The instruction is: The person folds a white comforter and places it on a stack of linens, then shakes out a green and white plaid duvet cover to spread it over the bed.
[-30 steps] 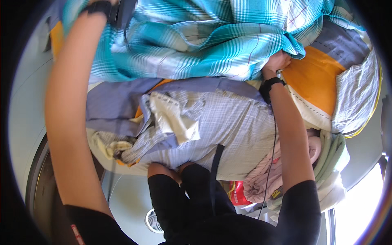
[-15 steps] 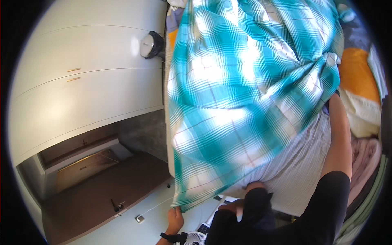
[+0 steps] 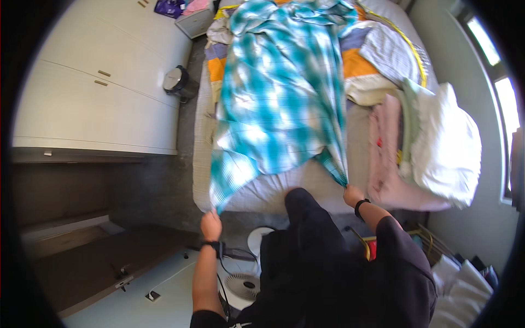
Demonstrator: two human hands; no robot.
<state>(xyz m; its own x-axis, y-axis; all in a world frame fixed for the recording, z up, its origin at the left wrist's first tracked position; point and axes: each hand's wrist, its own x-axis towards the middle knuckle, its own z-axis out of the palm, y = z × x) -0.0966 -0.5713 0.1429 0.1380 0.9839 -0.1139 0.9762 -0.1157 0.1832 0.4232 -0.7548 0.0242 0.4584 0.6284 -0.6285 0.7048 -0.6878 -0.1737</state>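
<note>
While the left hand, head view, has its grip clamped on one near corner of the checked sheet, the right hand is clamped on the other. Sheet lies along the middle of the bed, near edge curving away between hands; pink quilt and white quilt, folded, lie to its right.

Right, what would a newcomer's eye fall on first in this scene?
The teal-and-white checked cloth spreads down the middle of the bed, its near corners in the left hand and right hand. Next comes the puffy white bedding at the bed's right side, with folded pink bedding left of it.
</note>
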